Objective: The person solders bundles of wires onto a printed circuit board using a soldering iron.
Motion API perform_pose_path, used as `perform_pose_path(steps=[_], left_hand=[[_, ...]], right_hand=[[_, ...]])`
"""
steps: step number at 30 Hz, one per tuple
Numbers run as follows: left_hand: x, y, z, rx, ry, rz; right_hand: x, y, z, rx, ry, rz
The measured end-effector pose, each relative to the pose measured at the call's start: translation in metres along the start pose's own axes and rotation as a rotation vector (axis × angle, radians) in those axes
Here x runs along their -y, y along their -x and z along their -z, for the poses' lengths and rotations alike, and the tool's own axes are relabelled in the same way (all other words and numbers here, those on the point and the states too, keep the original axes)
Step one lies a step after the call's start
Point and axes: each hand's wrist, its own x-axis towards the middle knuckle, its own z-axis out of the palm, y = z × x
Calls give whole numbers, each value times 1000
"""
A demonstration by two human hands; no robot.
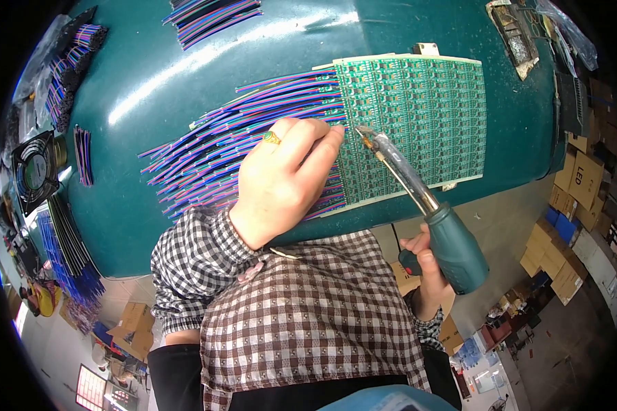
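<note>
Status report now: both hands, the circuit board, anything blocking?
Left hand presses the coloured wires at the green circuit board edge. Right hand grips soldering iron, tip at the wire row. Nothing blocking.

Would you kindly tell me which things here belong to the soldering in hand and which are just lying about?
In use:
- soldering iron, held in the right hand
- green circuit panel
- coloured wires under the left hand

Lying about:
- spare wire bundles
- small fan
- cardboard boxes

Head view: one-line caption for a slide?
Left hand presses coloured wires against a green circuit board panel; right hand holds a soldering iron.
</note>
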Motion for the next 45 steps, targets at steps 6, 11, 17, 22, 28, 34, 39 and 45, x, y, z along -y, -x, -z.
perform_pose_path(steps=[6, 11, 17, 22, 28, 34, 39, 45], left_hand=[[2, -3, 1, -7, -9, -2], [-7, -4, 14, 68, -82, 60], [36, -39, 86, 56, 85, 202], [116, -41, 46, -35, -33, 312], [99, -37, 41, 54, -75, 346], [121, -59, 48, 361, 62, 265], [112, -49, 54, 149, 175, 228], [12, -33, 70, 65, 451, 579]], right_hand=[[13, -17, -9, -46, -134, 75], [16, -33, -11, -142, -382, 125], [-5, -49, 10, -157, -502, 123], [4, -57, 2, -126, -508, 159], [-2, -52, 7, -136, -522, 124], [0, -48, 10, -141, -487, 130], [-4, -42, 8, -179, -498, 101], [1, -35, 10, -192, -436, 83]])
